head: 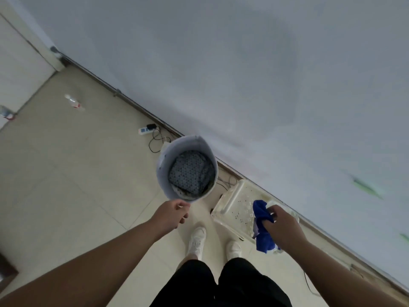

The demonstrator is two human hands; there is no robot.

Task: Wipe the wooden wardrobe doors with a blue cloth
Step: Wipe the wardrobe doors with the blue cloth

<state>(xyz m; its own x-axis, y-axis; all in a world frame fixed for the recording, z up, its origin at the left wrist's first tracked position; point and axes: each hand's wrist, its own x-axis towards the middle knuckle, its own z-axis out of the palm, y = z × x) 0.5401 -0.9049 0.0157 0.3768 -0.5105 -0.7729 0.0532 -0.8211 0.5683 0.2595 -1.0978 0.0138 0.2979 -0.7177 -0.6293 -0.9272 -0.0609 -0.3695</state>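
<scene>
We see the person's right hand [281, 227] clamped round the cloth [263, 224], fingers curled tight over the bunched blue fabric. The loose ends hang below the fist. The cloth is held in the air above the near end of a white tray [230, 202], which stands on the floor [66, 185] right against the foot of the wall [243, 74]. The tray's bottom is dotted with small dark specks or holes; we cannot tell which. Something white shows just above and just below the right hand, too blurred for us to name.

The left hand [174, 214] is at the near rim of a grey bin [163, 165], fingers curled. We cannot tell whether they pinch the rim or only hover by it. A patterned grey fabric [190, 171] lies in the bin. The bin stands near the wall, just left of the tray.

Below the hands we see two white shoes [195, 242] on the pale tiles, and black trouser legs. Farther along the wall's foot lies a power strip [143, 130] with a black cable [158, 140] looping beside it. A bottle [73, 102] lies on the floor, well apart, towards the far left.
</scene>
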